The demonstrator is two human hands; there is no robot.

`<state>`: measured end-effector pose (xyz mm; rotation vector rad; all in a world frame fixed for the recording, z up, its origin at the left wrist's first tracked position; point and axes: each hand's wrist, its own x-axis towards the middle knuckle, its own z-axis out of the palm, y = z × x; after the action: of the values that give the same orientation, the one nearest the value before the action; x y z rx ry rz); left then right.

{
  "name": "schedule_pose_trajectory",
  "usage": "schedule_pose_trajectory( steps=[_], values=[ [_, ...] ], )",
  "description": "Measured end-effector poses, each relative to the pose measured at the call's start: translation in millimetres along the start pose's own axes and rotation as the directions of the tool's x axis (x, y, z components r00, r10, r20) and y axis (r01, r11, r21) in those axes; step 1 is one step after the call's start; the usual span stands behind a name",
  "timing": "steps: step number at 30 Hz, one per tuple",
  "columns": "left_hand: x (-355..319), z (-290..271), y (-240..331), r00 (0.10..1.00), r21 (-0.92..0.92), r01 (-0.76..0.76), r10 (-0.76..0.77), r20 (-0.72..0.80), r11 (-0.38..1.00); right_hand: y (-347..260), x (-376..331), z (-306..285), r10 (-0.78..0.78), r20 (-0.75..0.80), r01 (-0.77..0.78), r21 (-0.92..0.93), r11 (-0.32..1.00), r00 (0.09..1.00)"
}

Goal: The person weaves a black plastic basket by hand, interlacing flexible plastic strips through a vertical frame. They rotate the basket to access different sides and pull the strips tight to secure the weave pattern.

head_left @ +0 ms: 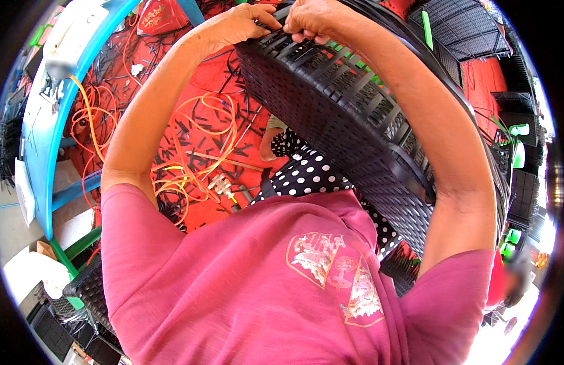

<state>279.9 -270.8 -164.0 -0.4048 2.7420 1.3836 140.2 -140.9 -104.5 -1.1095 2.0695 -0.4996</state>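
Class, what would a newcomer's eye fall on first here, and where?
Probably the pink shirt, filling the lower middle. Above it, black wicker slants down to the right, the left hand and right hand at its top end. Then the orange hose, looped on the red floor left of the wicker.
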Motion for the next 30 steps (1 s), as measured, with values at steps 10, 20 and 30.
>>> schedule_pose_trajectory(
  steps=[10, 20, 30],
  values=[
    [-4.2, -7.4, 1.3, 0.943, -0.332, -0.213, 0.105, -0.316, 0.919, 28.5, 8.1, -8.1, -0.370, -0.214, 0.410, 0.185, 0.893, 0.904],
    [-6.0, -19.7, 21.4, 0.806, -0.057, -0.208, 0.138, -0.576, 0.976, 18.4, 9.6, 6.8, -0.239, -0.158, 0.286, 0.545, 0.788, 0.958],
    [-11.6, 2.5, -27.5, 0.918, -0.126, 0.089, -0.130, -0.374, 0.988, 11.2, 7.4, 3.2, -0.149, -0.056, 0.158, 0.428, 0.890, 0.987]
  ],
)
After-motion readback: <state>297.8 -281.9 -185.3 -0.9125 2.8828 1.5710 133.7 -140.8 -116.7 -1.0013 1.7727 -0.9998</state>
